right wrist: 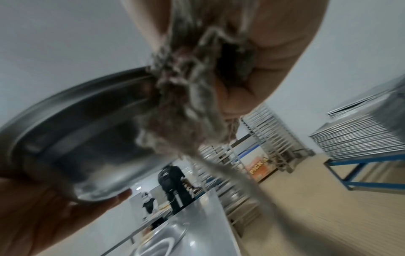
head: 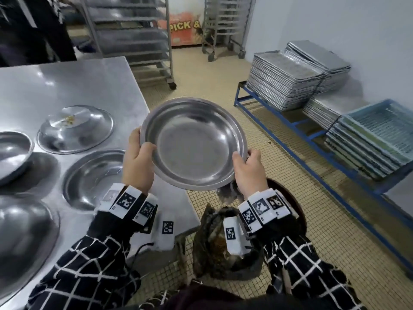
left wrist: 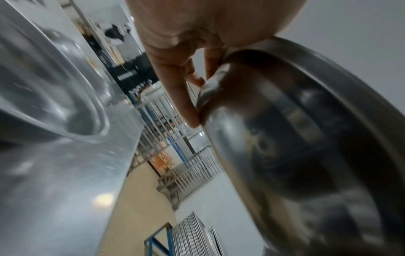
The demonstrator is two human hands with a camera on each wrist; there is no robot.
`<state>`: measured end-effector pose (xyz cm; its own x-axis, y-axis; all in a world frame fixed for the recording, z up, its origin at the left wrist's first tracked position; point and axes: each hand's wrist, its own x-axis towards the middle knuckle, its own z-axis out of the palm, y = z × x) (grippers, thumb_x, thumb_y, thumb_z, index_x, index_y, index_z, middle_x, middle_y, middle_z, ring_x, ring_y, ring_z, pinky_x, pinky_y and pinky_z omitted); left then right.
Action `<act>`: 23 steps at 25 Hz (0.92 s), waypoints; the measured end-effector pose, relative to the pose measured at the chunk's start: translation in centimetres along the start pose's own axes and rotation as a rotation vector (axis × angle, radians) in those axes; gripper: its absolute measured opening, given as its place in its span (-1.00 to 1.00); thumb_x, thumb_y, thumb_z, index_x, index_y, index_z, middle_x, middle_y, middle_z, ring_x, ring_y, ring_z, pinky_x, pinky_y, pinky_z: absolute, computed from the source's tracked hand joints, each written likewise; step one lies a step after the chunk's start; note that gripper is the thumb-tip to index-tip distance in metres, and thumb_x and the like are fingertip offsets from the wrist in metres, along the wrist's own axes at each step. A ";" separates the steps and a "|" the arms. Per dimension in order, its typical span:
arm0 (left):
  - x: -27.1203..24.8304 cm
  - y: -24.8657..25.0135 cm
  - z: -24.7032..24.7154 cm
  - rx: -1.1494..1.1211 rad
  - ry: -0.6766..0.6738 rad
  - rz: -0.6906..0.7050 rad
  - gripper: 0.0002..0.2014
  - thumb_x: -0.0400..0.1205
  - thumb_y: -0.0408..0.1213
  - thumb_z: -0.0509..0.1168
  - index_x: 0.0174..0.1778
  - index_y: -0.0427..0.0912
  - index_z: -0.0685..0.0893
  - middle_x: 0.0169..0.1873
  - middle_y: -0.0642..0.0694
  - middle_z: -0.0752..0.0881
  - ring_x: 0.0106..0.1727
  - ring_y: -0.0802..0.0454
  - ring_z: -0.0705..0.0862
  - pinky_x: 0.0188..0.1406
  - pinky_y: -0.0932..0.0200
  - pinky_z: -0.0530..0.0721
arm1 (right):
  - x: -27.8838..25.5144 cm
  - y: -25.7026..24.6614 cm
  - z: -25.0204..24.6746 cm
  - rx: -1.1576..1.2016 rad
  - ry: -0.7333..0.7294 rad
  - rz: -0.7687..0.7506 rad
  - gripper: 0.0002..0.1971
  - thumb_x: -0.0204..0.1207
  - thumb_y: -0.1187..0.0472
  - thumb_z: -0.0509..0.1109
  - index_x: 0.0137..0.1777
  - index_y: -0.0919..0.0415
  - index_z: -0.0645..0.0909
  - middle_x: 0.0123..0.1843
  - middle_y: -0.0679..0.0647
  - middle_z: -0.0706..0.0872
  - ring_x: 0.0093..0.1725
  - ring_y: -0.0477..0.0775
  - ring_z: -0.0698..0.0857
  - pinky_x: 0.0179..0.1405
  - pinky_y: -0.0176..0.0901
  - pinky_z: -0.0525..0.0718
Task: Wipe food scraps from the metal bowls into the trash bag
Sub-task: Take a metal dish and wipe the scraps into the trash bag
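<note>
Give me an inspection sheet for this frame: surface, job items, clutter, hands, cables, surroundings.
Surface: steel table on the left, shiny, carrying several bowls.
Job items: held bowl looks wiped clean inside; rag bunched against its underside; trash bag below, scraps inside.
Clutter: upside-down bowl has yellow scraps on its base; upright bowl beside it.
Hands: left hand grips the bowl's rim; right hand holds the opposite rim and the rag.
Cables: thin black lead by the left wrist.
Surroundings: tray stacks on a blue frame, wheeled racks, tiled floor.
</note>
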<state>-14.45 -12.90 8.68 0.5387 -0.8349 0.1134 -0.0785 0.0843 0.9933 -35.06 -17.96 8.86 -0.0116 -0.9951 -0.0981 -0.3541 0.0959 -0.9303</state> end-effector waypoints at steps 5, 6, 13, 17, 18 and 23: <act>-5.0 -0.8 -7.8 0.068 0.264 -0.046 -0.70 0.59 -0.32 0.14 0.04 0.21 0.60 -0.09 0.11 0.67 -0.11 0.22 0.62 -0.06 0.18 0.54 | -4.0 -2.6 4.1 -0.028 -0.268 -0.173 -0.79 0.66 0.02 0.20 0.23 -0.04 0.31 -0.12 -0.13 0.63 -0.18 -0.18 0.65 -0.32 -0.32 0.56; -6.2 -1.0 -9.5 0.079 0.313 -0.063 -0.72 0.58 -0.31 0.15 0.06 0.17 0.61 -0.11 0.09 0.66 -0.13 0.18 0.61 -0.08 0.14 0.55 | -4.8 -2.9 5.2 -0.034 -0.325 -0.194 -0.79 0.65 0.00 0.21 0.22 -0.08 0.32 -0.10 -0.12 0.64 -0.15 -0.16 0.67 -0.28 -0.31 0.58; -13.1 -0.9 -22.2 0.097 0.512 -0.201 -0.75 0.58 -0.31 0.23 0.09 0.13 0.60 -0.23 -0.11 0.69 -0.25 -0.04 0.66 -0.29 0.03 0.68 | -9.7 -5.3 15.3 -0.132 -0.672 -0.328 -0.74 0.61 -0.02 0.28 0.25 -0.03 0.42 0.01 -0.13 0.67 0.00 -0.14 0.66 0.10 -0.13 0.63; -14.3 -1.0 -29.6 0.111 0.577 -0.183 -0.73 0.63 -0.37 0.25 0.19 0.03 0.53 -0.21 0.02 0.66 -0.36 0.21 0.67 -0.36 0.30 0.64 | -11.6 -8.8 22.5 -0.239 -0.855 -0.398 -0.72 0.66 -0.02 0.21 0.30 0.05 0.40 0.12 -0.11 0.63 0.15 -0.07 0.58 0.32 -0.04 0.48; -14.3 -1.1 -31.9 0.092 0.598 -0.194 -0.74 0.64 -0.35 0.26 0.21 0.01 0.51 -0.15 -0.01 0.67 -0.29 0.16 0.70 -0.30 0.25 0.67 | -12.1 -9.8 24.9 -0.289 -0.915 -0.415 -0.67 0.68 -0.02 0.16 0.37 0.06 0.37 0.23 -0.04 0.61 0.23 -0.03 0.55 0.35 -0.04 0.43; -12.6 -2.1 -44.1 0.082 0.607 -0.255 -0.73 0.68 -0.36 0.23 0.29 -0.08 0.49 -0.12 -0.05 0.70 -0.25 0.11 0.72 -0.17 0.17 0.67 | -14.1 -14.9 37.5 -0.544 -1.085 -0.555 -0.55 0.73 0.02 0.04 0.58 0.11 0.17 0.44 0.14 0.50 0.42 0.17 0.49 0.39 -0.01 0.37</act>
<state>15.95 21.43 6.01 0.9239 -0.3666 -0.1097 0.0630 -0.1369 0.9886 5.40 -4.43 10.86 0.9097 -0.3519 -0.2206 -0.3981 -0.5877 -0.7044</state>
